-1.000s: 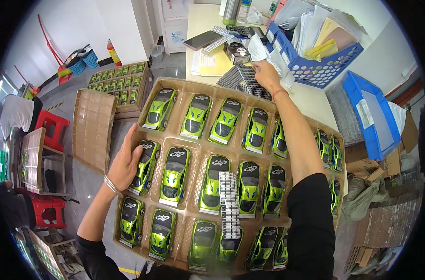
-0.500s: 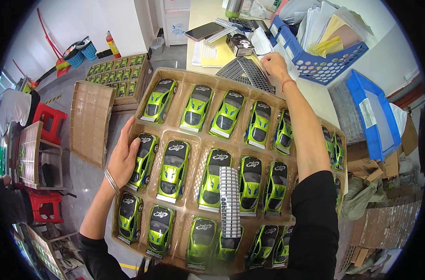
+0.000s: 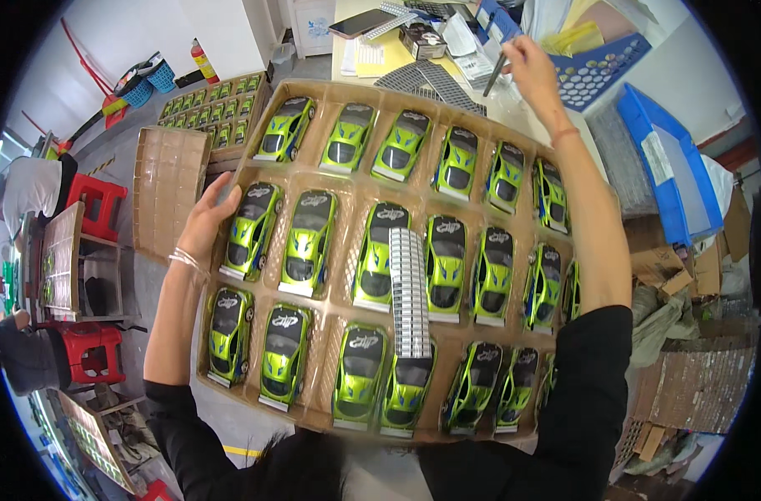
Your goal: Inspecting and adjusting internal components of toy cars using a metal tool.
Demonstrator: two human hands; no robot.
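A brown plastic tray [image 3: 326,330] fills the middle of the view, with rows of green toy cars [image 3: 309,242] in its compartments. My left hand [image 3: 203,224] grips the tray's left edge, thumb on top and the other fingers partly hidden. Across cars in the middle and near rows lies a strip of small silvery-white stickers [image 3: 410,292]. Beyond the tray's far right side, my right hand [image 3: 532,77] is closed on a thin dark pen-like stick [image 3: 495,75], which points down toward the table. Its exact kind is not clear.
The table [image 3: 514,108] beyond holds patterned dark sheets [image 3: 447,83], a phone [image 3: 361,23], a small box [image 3: 422,40] and papers. A blue basket [image 3: 593,71] of papers and a blue bin [image 3: 669,167] stand right. Another car tray [image 3: 209,108] and red stools [image 3: 96,204] are left.
My right hand has lifted from the table sheets and now has the thin dark stick in it. The tray sits higher in view, with my left hand still on its edge.
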